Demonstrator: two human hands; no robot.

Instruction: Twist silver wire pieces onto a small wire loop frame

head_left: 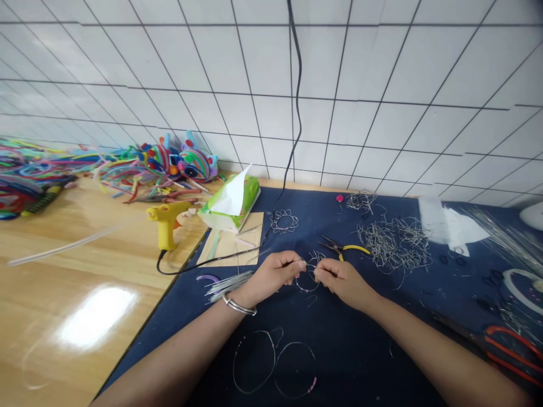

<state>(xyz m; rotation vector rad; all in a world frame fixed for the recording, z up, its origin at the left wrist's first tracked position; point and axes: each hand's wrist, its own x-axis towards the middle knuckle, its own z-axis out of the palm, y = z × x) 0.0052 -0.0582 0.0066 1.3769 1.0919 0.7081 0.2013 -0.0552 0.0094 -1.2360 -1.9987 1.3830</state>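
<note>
Both hands meet over the dark blue mat point(352, 350) at a small ring of thin silver wire point(306, 290) carrying a few pink beads. My left hand point(282, 268) pinches the ring's upper left side between thumb and finger. Opposite it, my right hand point(339, 281) is closed on the right side of the same wire. Just beyond the right hand lie pliers point(339, 247) with yellow handles. Nearer to me are a beaded wire hoop point(233, 367) and a second wire hoop point(276, 377) with pink beads at one end. A flower-shaped wire piece point(284, 221) rests farther back.
Tangled wire point(394, 243) is heaped at right, with orange-handled scissors point(511, 350) nearer me. Straight wires point(227, 285) lie by my left wrist. A yellow glue gun point(166, 226), its cord crossing the cardboard, stands left of a tissue pack point(233, 200). Colourful pipe cleaners point(80, 161) pile far left.
</note>
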